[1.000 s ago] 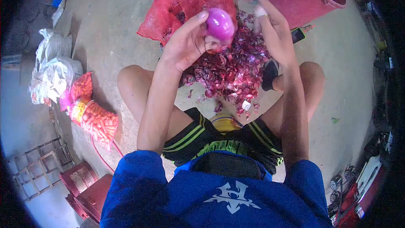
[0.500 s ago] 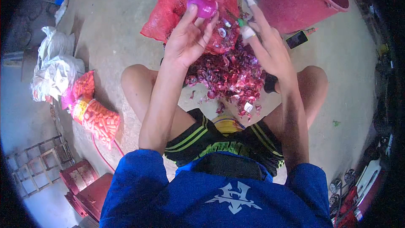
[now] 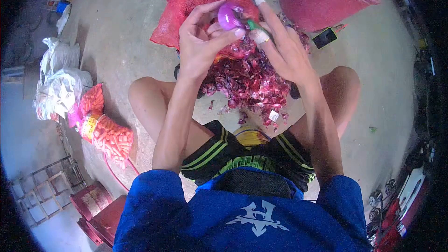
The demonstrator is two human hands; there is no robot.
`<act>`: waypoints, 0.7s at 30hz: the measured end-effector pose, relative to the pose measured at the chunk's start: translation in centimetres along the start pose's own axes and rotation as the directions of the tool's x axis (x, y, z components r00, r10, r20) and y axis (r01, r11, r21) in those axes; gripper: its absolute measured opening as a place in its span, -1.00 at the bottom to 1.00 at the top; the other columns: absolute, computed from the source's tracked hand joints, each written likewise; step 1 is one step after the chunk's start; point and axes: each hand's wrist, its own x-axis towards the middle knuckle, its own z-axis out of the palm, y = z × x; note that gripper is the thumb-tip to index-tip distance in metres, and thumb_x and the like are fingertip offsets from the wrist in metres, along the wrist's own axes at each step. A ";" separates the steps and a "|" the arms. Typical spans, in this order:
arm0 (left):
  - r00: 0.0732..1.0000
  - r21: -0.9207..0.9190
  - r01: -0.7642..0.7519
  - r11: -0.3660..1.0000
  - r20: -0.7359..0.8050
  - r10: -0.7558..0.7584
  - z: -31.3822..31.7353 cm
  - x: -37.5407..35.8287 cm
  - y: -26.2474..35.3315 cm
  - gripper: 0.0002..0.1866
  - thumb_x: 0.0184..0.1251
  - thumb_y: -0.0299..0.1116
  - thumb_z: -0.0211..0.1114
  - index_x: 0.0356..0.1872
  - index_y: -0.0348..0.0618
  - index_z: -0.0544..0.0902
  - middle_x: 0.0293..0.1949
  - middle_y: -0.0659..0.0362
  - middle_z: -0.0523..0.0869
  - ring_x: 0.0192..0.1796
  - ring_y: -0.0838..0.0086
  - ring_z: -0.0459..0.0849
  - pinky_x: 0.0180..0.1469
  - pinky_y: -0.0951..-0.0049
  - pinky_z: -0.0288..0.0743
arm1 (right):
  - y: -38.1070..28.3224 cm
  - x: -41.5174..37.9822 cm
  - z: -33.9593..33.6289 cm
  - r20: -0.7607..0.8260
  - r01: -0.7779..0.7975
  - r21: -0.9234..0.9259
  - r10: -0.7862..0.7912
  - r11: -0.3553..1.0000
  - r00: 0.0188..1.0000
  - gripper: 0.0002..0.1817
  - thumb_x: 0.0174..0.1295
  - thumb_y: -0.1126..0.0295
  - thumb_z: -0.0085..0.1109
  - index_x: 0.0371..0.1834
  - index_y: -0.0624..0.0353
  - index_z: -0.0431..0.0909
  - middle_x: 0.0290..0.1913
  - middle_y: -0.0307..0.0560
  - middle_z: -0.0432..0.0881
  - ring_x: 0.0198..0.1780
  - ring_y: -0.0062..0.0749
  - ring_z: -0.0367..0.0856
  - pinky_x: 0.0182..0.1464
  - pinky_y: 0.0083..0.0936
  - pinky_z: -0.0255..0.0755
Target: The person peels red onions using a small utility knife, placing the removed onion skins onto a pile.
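Observation:
My left hand (image 3: 199,39) is closed around a shiny purple onion (image 3: 228,15), with the thumb below it and the fingers above and behind. My right hand (image 3: 290,53) grips a small knife (image 3: 253,25) by its green handle, close to the onion's right side; the blade is mostly hidden. White wraps cover parts of the right thumb and index finger, and that index finger stretches upward. Underneath both hands lies a heap of red-purple onion skins (image 3: 259,81). Just beyond my left hand is a red mesh sack (image 3: 179,14) full of onions.
A large red tub (image 3: 310,2) stands at the far right, with a phone (image 3: 325,38) on the floor near it. To the left are white sacks (image 3: 70,86) and a clear bag of orange pieces (image 3: 112,135). My bent legs flank the skins.
The onion has been turned in my left hand and brought slightly right and down. My right hand has moved left with the knife, so the two hands are closer together.

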 end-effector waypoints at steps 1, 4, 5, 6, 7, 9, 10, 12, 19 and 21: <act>1.000 0.000 0.001 1.000 0.001 -0.001 0.2 0.0 -0.1 -0.33 0.20 -0.66 0.58 0.36 -0.32 0.52 0.18 -0.04 0.75 0.19 0.36 0.77 0.26 0.36 0.68 | 0.1 0.0 0.1 -0.018 0.020 0.009 -0.020 1.000 1.000 -0.22 0.49 0.33 0.16 0.74 0.08 0.06 -0.18 0.30 0.73 -0.16 0.41 0.67 -0.06 0.11 0.50; 0.999 -0.162 -0.006 0.987 -0.047 -0.001 0.7 -0.1 -0.4 -0.30 0.19 -0.69 0.57 0.38 -0.35 0.51 0.18 -0.03 0.74 0.20 0.32 0.76 0.30 0.31 0.67 | -0.2 0.1 0.6 -0.016 -0.057 -0.041 0.056 0.998 0.998 -0.29 0.56 0.25 0.08 0.71 0.11 0.10 -0.12 0.40 0.74 -0.06 0.46 0.69 0.01 0.12 0.51; 0.997 -0.180 -0.040 0.983 -0.077 0.027 0.6 -0.1 -0.4 -0.29 0.17 -0.70 0.58 0.38 -0.36 0.51 0.17 -0.02 0.73 0.19 0.32 0.76 0.30 0.31 0.67 | 0.7 0.3 0.9 -0.018 -0.055 -0.037 0.054 0.998 0.998 -0.29 0.56 0.25 0.08 0.71 0.11 0.10 -0.12 0.40 0.74 -0.06 0.46 0.69 0.01 0.12 0.51; 0.993 -0.196 -0.072 0.978 -0.108 0.052 0.5 -0.2 -0.3 -0.28 0.15 -0.70 0.58 0.38 -0.37 0.51 0.17 -0.02 0.72 0.19 0.31 0.77 0.31 0.30 0.67 | 2.3 0.5 1.5 0.008 -0.280 -0.081 0.281 0.957 0.960 -0.32 0.59 0.20 0.02 0.69 0.15 0.12 -0.09 0.45 0.73 0.00 0.48 0.68 0.06 0.13 0.52; 0.993 -0.195 -0.068 0.978 -0.104 0.048 0.4 -0.5 0.0 -0.28 0.15 -0.70 0.58 0.38 -0.37 0.51 0.17 -0.02 0.72 0.19 0.31 0.77 0.31 0.30 0.67 | 3.6 0.3 1.9 0.024 -0.490 -0.130 0.497 0.862 0.867 -0.35 0.62 0.15 -0.05 0.67 0.19 0.14 -0.05 0.50 0.73 0.07 0.50 0.68 0.12 0.14 0.53; 0.987 -0.113 -0.128 0.985 -0.109 0.116 0.1 0.0 0.8 -0.28 0.14 -0.69 0.59 0.37 -0.38 0.51 0.19 -0.02 0.71 0.20 0.31 0.76 0.31 0.29 0.67 | 5.6 -0.1 1.9 -0.007 -0.514 -0.101 0.517 0.852 0.856 -0.36 0.64 0.10 -0.10 0.64 0.23 0.16 -0.03 0.52 0.73 0.11 0.51 0.66 0.16 0.13 0.53; 0.984 -0.127 -0.124 0.984 -0.146 0.105 0.1 0.1 1.0 -0.27 0.10 -0.65 0.63 0.35 -0.39 0.53 0.19 -0.02 0.70 0.19 0.35 0.75 0.30 0.30 0.66 | 6.2 0.1 1.6 -0.003 -0.528 -0.075 0.529 0.846 0.848 -0.35 0.66 0.04 -0.16 0.61 0.28 0.17 0.00 0.53 0.72 0.15 0.53 0.65 0.21 0.13 0.53; 0.985 -0.050 -0.115 0.992 -0.132 0.108 -0.8 -0.3 1.0 -0.28 0.07 -0.63 0.66 0.32 -0.37 0.56 0.20 0.02 0.70 0.17 0.37 0.75 0.29 0.33 0.65 | 7.0 0.0 1.6 0.012 -0.502 -0.126 0.507 0.856 0.862 -0.38 0.62 0.07 -0.10 0.53 0.33 0.30 -0.01 0.52 0.73 0.14 0.49 0.67 0.21 0.12 0.54; 0.755 0.332 -0.233 0.914 0.654 -0.045 -0.5 3.3 5.5 -0.33 -0.19 -0.38 0.83 0.06 -0.25 0.75 0.00 0.19 0.79 0.11 0.49 0.75 0.24 0.39 0.60 | 5.8 1.7 -0.7 0.575 -0.204 -0.542 0.537 0.815 0.618 -0.54 0.16 0.03 0.38 0.00 0.11 0.81 -0.06 0.24 0.81 0.01 0.13 0.81 0.07 -0.02 0.68; 0.650 0.250 -0.300 0.921 0.760 0.005 3.2 7.1 6.9 -0.40 -0.17 -0.35 0.80 0.00 -0.21 0.78 -0.06 0.17 0.82 0.06 0.47 0.77 0.20 0.36 0.63 | 6.2 2.6 -1.3 0.618 -0.171 -0.565 0.551 0.807 0.561 -0.56 0.14 0.01 0.43 -0.02 0.05 0.82 -0.02 0.15 0.83 0.02 0.08 0.82 0.08 -0.03 0.69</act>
